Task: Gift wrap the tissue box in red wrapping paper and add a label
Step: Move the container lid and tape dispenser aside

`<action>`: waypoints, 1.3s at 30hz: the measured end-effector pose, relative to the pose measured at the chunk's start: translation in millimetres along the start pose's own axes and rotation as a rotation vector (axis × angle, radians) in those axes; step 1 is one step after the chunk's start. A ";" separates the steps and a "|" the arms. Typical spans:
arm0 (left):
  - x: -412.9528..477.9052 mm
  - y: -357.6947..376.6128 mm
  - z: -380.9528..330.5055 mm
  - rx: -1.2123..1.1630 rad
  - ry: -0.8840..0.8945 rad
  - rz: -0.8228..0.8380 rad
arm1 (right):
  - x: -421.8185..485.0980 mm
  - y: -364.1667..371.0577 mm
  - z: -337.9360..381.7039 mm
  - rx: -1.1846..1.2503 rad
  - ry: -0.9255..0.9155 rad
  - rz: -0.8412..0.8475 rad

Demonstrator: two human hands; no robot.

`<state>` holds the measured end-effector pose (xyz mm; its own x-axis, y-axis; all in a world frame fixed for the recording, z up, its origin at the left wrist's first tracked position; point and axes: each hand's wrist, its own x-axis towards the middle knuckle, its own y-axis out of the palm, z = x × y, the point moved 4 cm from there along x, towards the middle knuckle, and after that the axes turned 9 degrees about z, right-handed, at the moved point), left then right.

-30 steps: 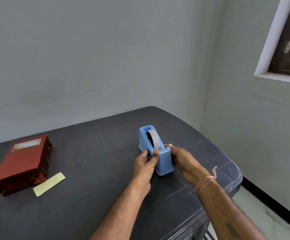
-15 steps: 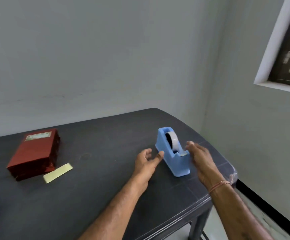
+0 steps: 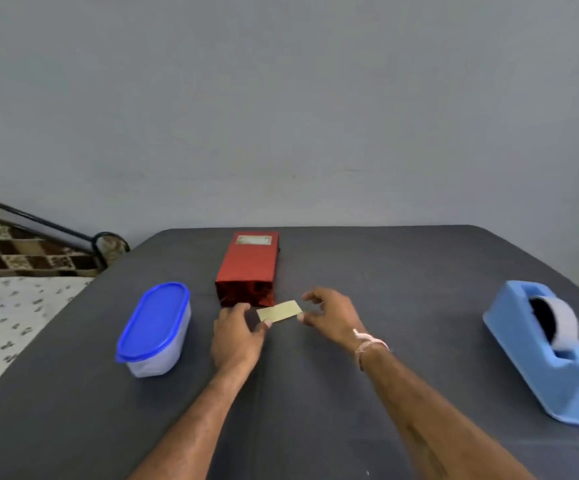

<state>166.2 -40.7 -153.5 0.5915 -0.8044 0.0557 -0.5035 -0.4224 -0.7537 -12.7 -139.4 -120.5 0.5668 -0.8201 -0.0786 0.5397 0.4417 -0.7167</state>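
One wrapped box [image 3: 246,268] lies lengthwise away, yellow label [image 3: 279,310] crosswise before it.

Dark table [image 3: 402,271]: red wrapped box [image 3: 248,268], yellow slip [image 3: 279,310] (just beside it), blue-lidded tub [image 3: 154,323], tape dispenser [image 3: 551,355].
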 end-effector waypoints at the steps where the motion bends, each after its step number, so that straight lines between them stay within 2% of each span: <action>1: 2.8 -0.4 -2.9 0.049 -0.003 0.001 | 12.6 5.8 4.4 -0.078 0.002 0.021; 5: 17.7 4.7 -9.1 0.164 0.009 0.017 | 57.1 20.4 7.7 -0.307 -0.028 0.120; 11: 21.3 6.9 -5.8 0.150 0.016 -0.042 | 82.4 20.5 3.7 -0.296 -0.075 0.195; 14: 24.4 6.1 -10.5 0.059 -0.057 0.021 | 79.2 14.6 -6.1 -0.119 -0.043 0.221; 17: 21.6 3.3 -18.2 -0.067 -0.142 0.132 | 67.0 2.8 -9.4 0.182 0.101 0.244; 20: 5.3 -2.3 -37.4 -0.487 -0.260 0.276 | 41.0 -9.5 -1.1 0.454 0.216 0.316; 23: -16.0 -16.7 -64.8 -0.820 -0.426 0.339 | 8.8 -26.2 9.6 0.699 0.327 0.384; 27: -46.4 -35.5 -113.5 -1.105 -0.604 0.483 | -44.1 -67.5 33.3 0.838 0.369 0.350; 30: -57.8 -42.0 -155.1 -1.183 -0.576 0.574 | -74.2 -99.7 45.0 0.887 0.346 0.286; 39: -72.4 5.8 -261.0 -1.127 -0.479 0.688 | -124.1 -191.2 14.3 1.106 0.356 -0.016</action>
<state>-43.9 -94.0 9.1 0.0626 -0.8622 -0.5027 -0.8690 -0.2948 0.3974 -177.3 -116.8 36.3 0.4431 -0.8065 -0.3914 0.8937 0.3632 0.2634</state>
